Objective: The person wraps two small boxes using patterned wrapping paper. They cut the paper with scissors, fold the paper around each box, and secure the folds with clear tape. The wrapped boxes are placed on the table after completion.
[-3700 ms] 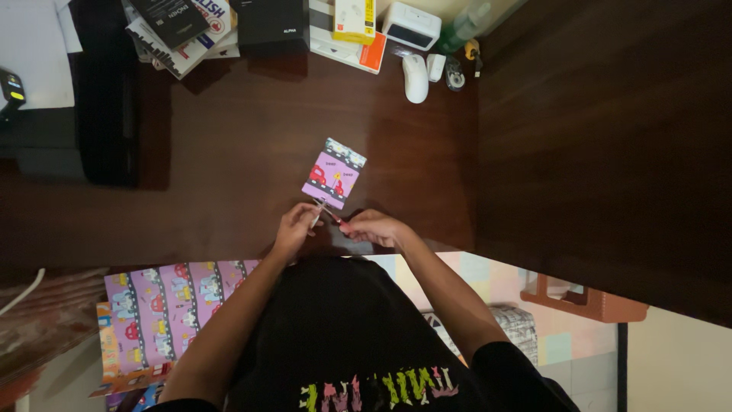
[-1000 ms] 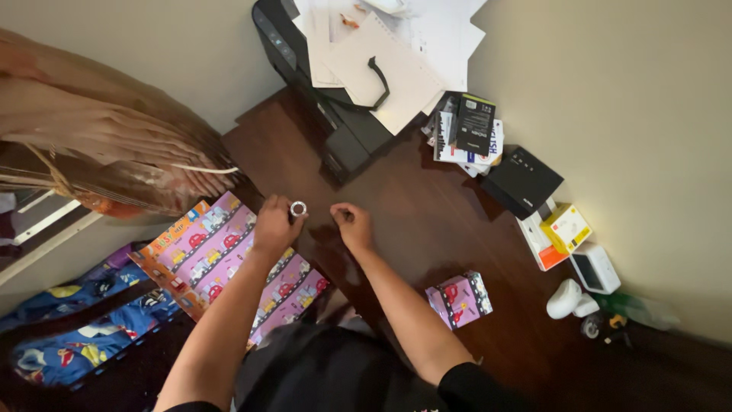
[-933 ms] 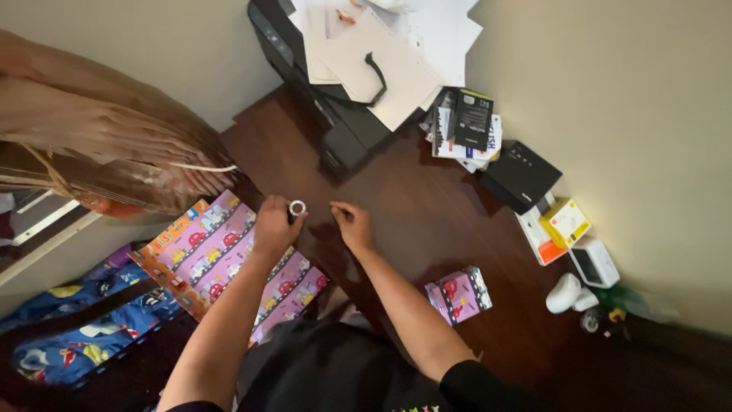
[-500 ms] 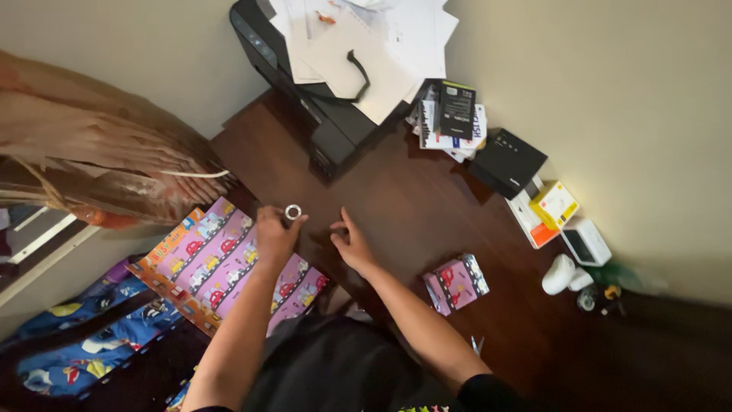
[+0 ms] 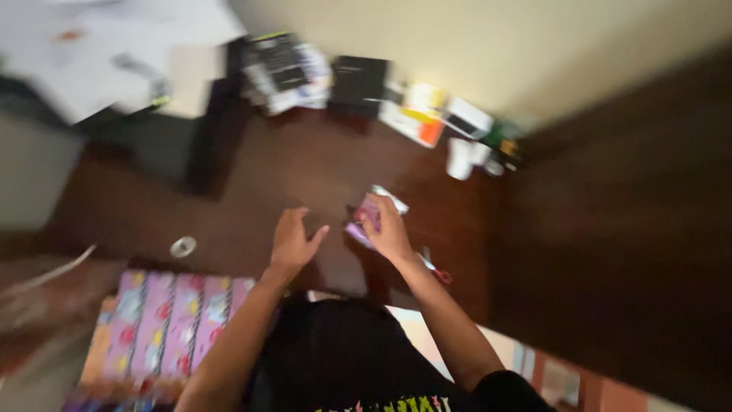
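The small wrapped box [image 5: 375, 214], one only and already covered in pink patterned paper, lies mid-desk under the closing right hand [image 5: 389, 233], the left hand [image 5: 293, 240] spread empty beside it, with one tape roll [image 5: 183, 246], one pair of scissors [image 5: 435, 268] and one paper sheet [image 5: 164, 320] lying apart.

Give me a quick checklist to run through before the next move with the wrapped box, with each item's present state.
1. Right hand on the small wrapped box: ok, fingers rest on it.
2. Left hand free: ok, open, empty, over the dark table.
3. Tape roll within reach: ok, lying on the table left of the left hand.
4. Scissors clear of the box: ok, by the right forearm.
5. Wrapping paper sheet at hand: ok, at the table's near edge.
6. Box seams closed: cannot tell, picture blurred.
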